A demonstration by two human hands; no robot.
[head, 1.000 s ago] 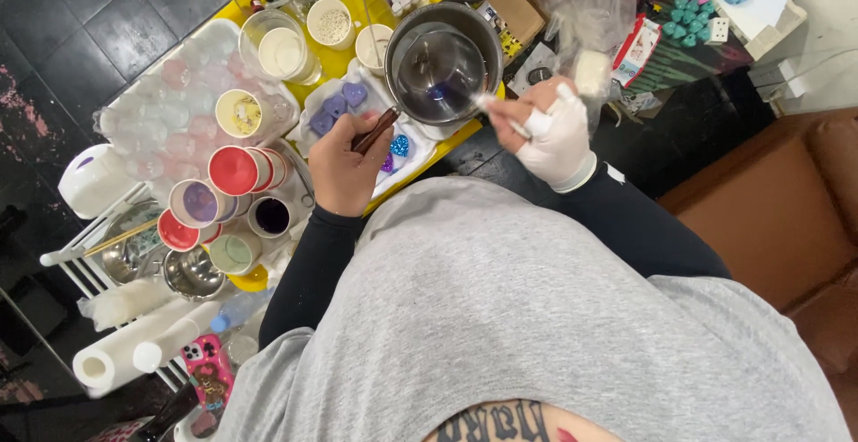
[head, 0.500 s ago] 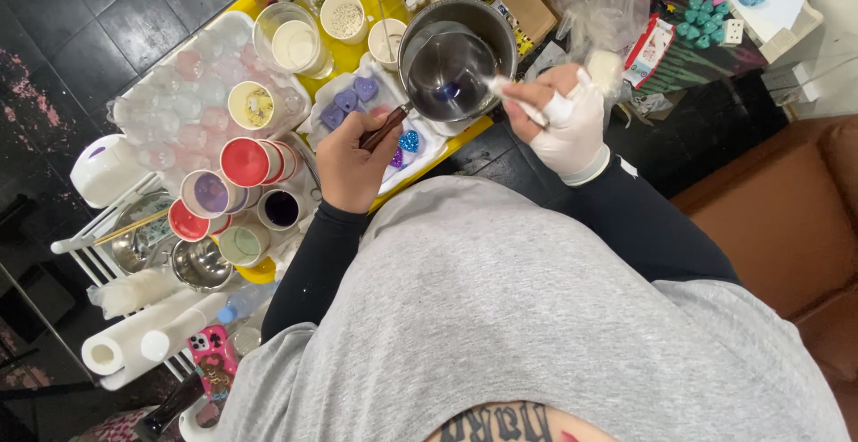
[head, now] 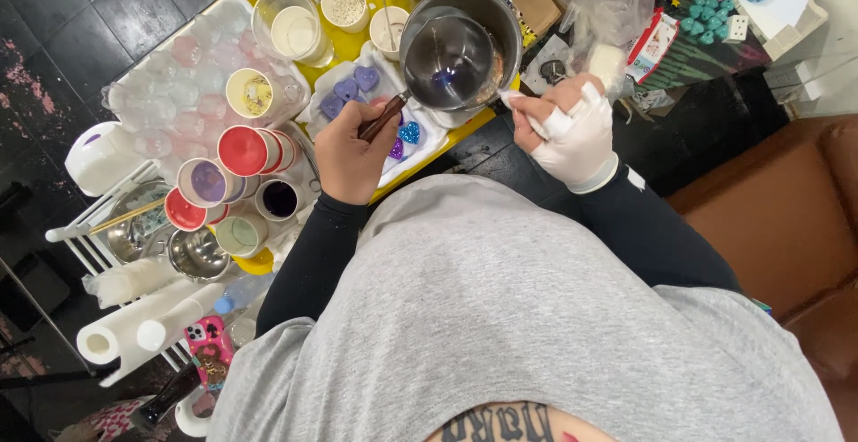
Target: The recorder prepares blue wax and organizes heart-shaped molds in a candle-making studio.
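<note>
Head view, looking down over a grey shirt front and black sleeves

Left hand (head: pixel 350 158): bare, grip pressed together around the brown handle (head: pixel 382 117) of a small metal pot (head: pixel 456 47). Pot is held tilted above the yellow worktop (head: pixel 350 47), its dark inside facing the camera, a little purple at the bottom

Right hand (head: pixel 572 129): in a white glove or wrap, fingers pinching a wad of white tissue (head: pixel 521 108) that touches the pot's near rim. Grip curled tight on the tissue

Under the pot: white tray (head: pixel 427 141) with purple hearts (head: pixel 356 84) and one blue heart (head: pixel 410 131). Tray lies between the left hand and the pot

Left of the hand: cluster of cups, one red-filled (head: pixel 243 151), one purple-filled (head: pixel 207 182), one dark (head: pixel 280 199), one pale green (head: pixel 236 234). Clear mould sheet (head: pixel 170 93) with round cavities beyond them

Far side of worktop: glass jar (head: pixel 295 31) with white contents, two small white cups just beside it

Lower left: paper towel roll (head: pixel 116 330) on a white rack, metal bowl (head: pixel 198 254) near it

Right edge: brown seat (head: pixel 769 218), well apart from the hands
</note>
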